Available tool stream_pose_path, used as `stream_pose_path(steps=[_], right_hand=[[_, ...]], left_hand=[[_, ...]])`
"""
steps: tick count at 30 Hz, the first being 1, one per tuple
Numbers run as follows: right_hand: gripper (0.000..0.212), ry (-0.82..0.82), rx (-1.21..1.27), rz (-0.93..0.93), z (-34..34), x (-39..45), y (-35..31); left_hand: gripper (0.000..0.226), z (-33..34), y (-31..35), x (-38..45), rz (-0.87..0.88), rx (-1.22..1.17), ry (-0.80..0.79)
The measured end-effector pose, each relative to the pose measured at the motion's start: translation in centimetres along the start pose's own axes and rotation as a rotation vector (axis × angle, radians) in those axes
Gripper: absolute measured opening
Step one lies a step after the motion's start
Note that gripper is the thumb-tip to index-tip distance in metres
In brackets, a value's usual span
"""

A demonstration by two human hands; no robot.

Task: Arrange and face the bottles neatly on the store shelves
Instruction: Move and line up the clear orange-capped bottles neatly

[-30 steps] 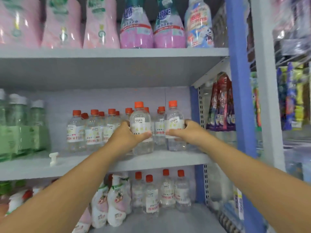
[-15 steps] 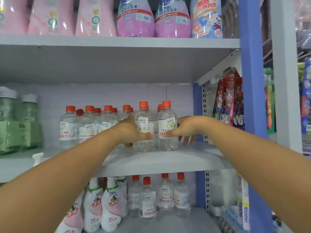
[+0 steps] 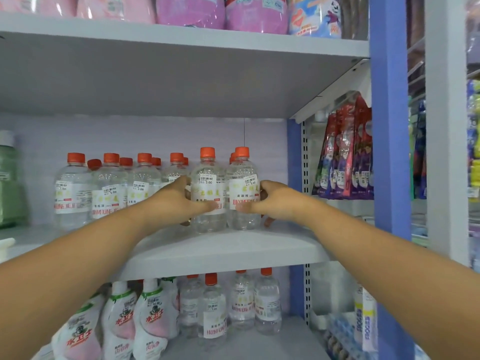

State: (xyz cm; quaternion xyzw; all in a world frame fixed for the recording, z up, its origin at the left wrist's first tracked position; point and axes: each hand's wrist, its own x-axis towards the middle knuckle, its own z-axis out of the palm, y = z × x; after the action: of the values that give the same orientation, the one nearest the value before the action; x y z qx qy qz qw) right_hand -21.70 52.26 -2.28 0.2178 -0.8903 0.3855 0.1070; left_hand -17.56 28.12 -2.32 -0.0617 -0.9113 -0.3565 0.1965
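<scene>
Behind bottles point(image 3: 207, 193), fingers point(image 3: 268, 222) mostly hidden.

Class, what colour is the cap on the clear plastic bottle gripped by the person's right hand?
Orange-red cap, on the clear plastic bottle; the head view shows it.

A grey metal shelving unit point(image 3: 223, 253) fills the view, its boards pale and matte under even, soft light. The upper shelf board point(image 3: 181, 35) shows its broad grey underside, braced at the right by a white slanted bracket point(image 3: 330, 92). Behind the middle tier runs a pale lilac back panel point(image 3: 145, 133) with faint horizontal ribbing. Blue uprights point(image 3: 389, 126) frame the right side — a narrower blue post point(image 3: 294, 157) stands further back, beside a white slotted rail point(image 3: 304, 162) (its slots run in a column). A pale grey post point(image 3: 445, 126) stands further right. The bottom shelf board point(image 3: 249, 344) is grey too.
</scene>
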Motion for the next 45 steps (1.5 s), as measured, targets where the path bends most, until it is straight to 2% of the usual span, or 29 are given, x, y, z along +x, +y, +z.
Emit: stream_pose_path(steps=[7,13,28,32,34,35,37,38,42,45], right_hand=[[0.053,-0.016,0.057,-0.023,-0.1,0.4,0.5],[0.059,-0.007,0.080,-0.025,0.1,0.6,0.8],[0.063,0.037,0.043,0.006,0.6,0.3,0.2],[0.063,0.028,0.022,0.032,0.5,0.1,-0.2],[0.071,0.023,0.030,0.057,0.4,0.1,-0.1],[0.086,0.017,0.046,0.070,0.4,0.2,0.0],[0.123,0.031,0.139,0.095,0.3,0.6,-0.3],[0.130,0.050,0.244,0.098,0.1,1.0,-0.7],[0.102,0.276,0.897,0.127,-2.2,4.5,-2.7],[0.108,0.282,1.038,0.151,-2.7,6.3,-2.7]], left_hand=[[0.093,0.3,-0.3,0.4,-0.008,-0.059,-0.006],[0.097,0.2,-0.6,0.2,-0.009,-0.075,-0.023],[0.075,0.3,-0.5,0.0,0.000,-0.088,-0.004],[0.076,0.4,-0.5,0.2,-0.002,-0.090,-0.008],[0.081,0.5,-0.6,0.3,-0.011,-0.072,-0.014],[0.084,0.4,-0.6,0.3,-0.014,-0.057,-0.010],[0.083,0.3,-0.5,0.3,-0.008,-0.052,-0.002],[0.083,0.3,-0.4,0.1,-0.001,-0.056,0.007],[0.092,-0.4,0.5,-0.7,0.061,-0.067,0.129],[0.075,-5.1,-0.1,-0.3,0.115,-0.237,0.346]])
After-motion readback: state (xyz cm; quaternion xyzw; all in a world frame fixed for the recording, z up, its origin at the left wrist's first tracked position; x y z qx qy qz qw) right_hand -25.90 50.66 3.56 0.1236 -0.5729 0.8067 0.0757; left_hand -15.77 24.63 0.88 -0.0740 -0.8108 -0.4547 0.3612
